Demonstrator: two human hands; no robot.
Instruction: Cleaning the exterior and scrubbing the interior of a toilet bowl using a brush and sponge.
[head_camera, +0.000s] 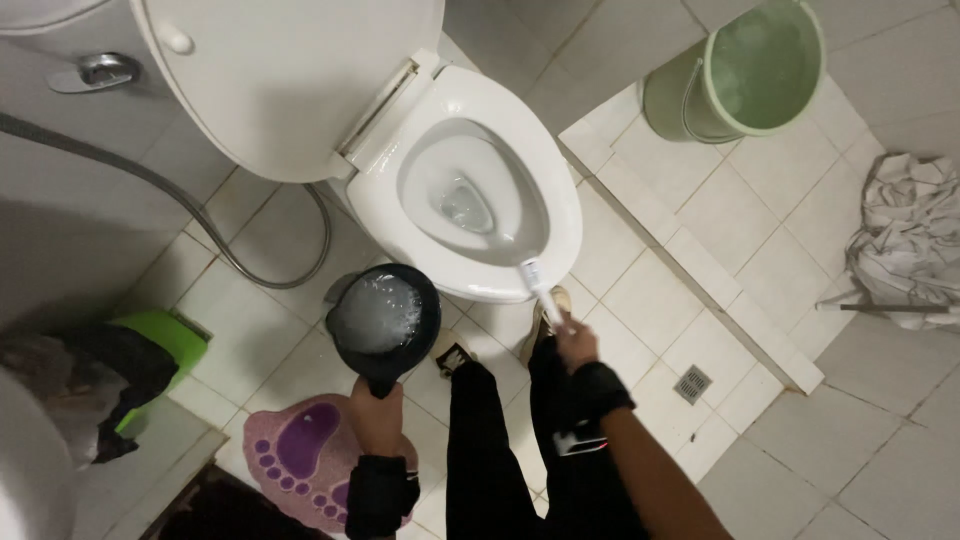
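While the left hand (377, 412) clenches a black water-filled dipper (383, 315), the right hand (576, 345) grips a brush (540, 285) reaching the toilet (560, 200) rim just ahead.

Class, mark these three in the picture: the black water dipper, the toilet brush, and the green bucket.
black water dipper (383, 312), head view, on the water inside its bowl.
toilet brush (535, 277), head view, on the white head at the toilet seat's front edge.
green bucket (672, 100), head view, on its outer wall.
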